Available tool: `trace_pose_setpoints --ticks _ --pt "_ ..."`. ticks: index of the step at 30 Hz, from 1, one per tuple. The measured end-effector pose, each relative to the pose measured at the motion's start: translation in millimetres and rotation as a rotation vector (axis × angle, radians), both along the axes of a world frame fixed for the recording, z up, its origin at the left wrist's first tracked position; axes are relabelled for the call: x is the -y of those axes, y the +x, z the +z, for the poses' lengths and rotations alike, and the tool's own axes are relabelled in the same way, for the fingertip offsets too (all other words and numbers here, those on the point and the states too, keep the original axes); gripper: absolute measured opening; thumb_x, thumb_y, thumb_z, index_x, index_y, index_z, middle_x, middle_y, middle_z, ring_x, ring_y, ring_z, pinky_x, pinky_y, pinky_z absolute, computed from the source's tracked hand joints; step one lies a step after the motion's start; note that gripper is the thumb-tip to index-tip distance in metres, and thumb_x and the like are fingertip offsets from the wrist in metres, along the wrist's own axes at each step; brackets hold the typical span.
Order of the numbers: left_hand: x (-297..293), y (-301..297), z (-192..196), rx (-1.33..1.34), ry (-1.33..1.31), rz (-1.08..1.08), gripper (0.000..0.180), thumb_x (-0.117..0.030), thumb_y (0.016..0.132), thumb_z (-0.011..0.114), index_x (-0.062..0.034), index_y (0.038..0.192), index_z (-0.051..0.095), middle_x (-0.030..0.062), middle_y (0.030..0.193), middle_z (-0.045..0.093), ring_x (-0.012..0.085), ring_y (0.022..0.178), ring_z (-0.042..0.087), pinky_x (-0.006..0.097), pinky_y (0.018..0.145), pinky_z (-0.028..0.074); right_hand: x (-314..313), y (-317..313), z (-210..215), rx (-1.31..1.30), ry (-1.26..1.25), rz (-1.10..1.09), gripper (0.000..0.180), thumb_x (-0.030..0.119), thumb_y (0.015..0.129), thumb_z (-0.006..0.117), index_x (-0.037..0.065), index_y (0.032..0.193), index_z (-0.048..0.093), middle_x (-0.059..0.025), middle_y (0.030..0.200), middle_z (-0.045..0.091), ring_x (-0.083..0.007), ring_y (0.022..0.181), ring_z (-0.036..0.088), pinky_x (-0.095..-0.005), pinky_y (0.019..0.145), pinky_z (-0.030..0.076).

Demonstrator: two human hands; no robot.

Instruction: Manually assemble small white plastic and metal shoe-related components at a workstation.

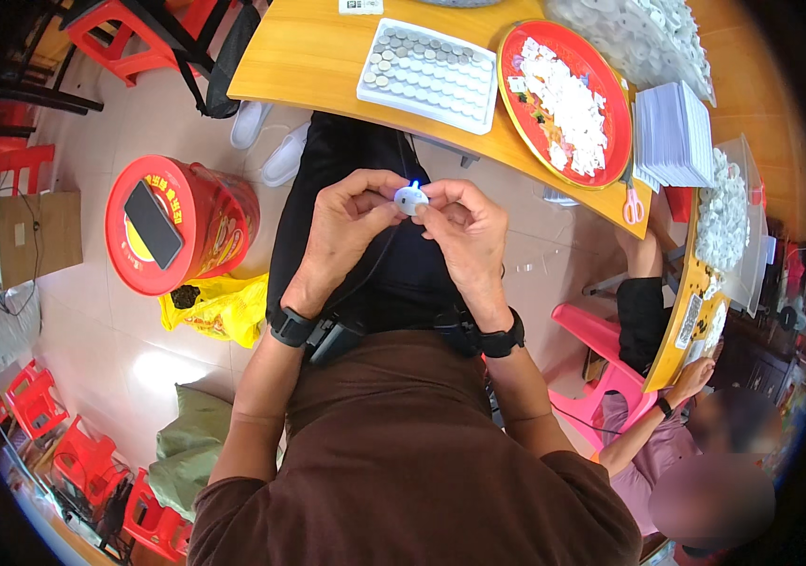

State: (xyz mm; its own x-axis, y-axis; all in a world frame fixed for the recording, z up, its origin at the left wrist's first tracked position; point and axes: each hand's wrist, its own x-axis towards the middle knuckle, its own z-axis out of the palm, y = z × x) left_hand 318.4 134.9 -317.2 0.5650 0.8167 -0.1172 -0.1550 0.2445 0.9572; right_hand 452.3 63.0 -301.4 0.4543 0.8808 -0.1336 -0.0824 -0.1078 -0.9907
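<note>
In front of my lap I hold a small white round piece with dark spots on its face. A blue light glows at its top. My left hand pinches the left side of the piece between thumb and fingers. On the other side my right hand grips it the same way, both thumbs low on its face. Beyond my hands, a white tray on the wooden table carries round silver button cells in its far rows. Beside it, a red round tray holds a heap of small white parts.
Pink-handled scissors and a stack of white cards lie at the table's right. Clear bags of white parts sit behind. Left stands a red bucket with a phone on top. A co-worker's hand rests at the right table.
</note>
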Motion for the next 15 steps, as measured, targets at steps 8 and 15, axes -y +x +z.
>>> trace_pose_setpoints --ticks 8,15 --pt "-4.3 18.9 22.9 0.029 -0.112 0.033 0.014 0.005 0.078 0.06 0.0002 0.091 0.06 0.0031 0.088 0.059 0.0103 0.08 0.06 0.023 0.07 0.05 -2.6 5.9 18.8 0.259 0.126 -0.055 0.014 -0.008 0.075 0.062 0.001 0.086 0.059 -0.0047 0.079 0.058 -0.0102 0.068 0.062 -0.021 0.057 0.05" --pt "-6.8 51.0 69.7 0.005 -0.053 0.08 0.01 0.009 0.075 0.056 0.0013 0.081 0.057 0.0036 0.085 0.051 0.0116 0.077 0.058 0.025 0.068 0.052 -10.1 35.4 62.4 0.302 0.127 -0.015 0.012 -0.006 0.074 0.062 0.0 0.084 0.058 -0.0069 0.075 0.055 -0.0139 0.063 0.06 -0.0238 0.052 0.049"
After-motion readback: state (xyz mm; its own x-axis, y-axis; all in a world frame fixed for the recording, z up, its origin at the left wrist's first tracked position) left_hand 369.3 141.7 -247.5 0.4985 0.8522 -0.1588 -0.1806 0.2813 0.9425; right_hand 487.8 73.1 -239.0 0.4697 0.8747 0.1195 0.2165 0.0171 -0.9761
